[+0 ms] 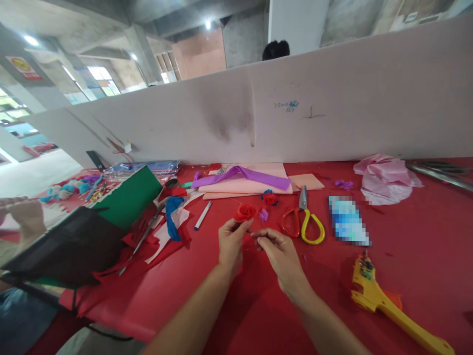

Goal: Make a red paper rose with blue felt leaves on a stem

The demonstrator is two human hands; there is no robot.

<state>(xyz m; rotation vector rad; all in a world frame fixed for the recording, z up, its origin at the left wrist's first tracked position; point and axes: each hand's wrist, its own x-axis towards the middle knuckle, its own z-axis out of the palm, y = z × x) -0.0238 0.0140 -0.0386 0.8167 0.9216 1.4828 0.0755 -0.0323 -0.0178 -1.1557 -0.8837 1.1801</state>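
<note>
My left hand (231, 241) is closed round the base of a red rose-shaped flower (245, 212) of thin, crinkled material, holding it up over the red table. Just right of it, my right hand (278, 254) has its thumb and fingers pinched together close under the flower; what they hold, if anything, is too small to make out. Behind my hands lies a second flower, red with blue edges (269, 197), and a small purple scrap (263, 214). Scissors with one red and one yellow handle (303, 217) rest to the right of my right hand.
A yellow glue-gun-like tool (384, 303) lies at the right, near a blurred blue packet (349, 220). Purple strips (240, 176) cover peach sheets (254, 187) at the back. A white marker (203, 215), scraps and a green-black panel (129, 197) are left. Another person's hand (27, 217) shows beyond.
</note>
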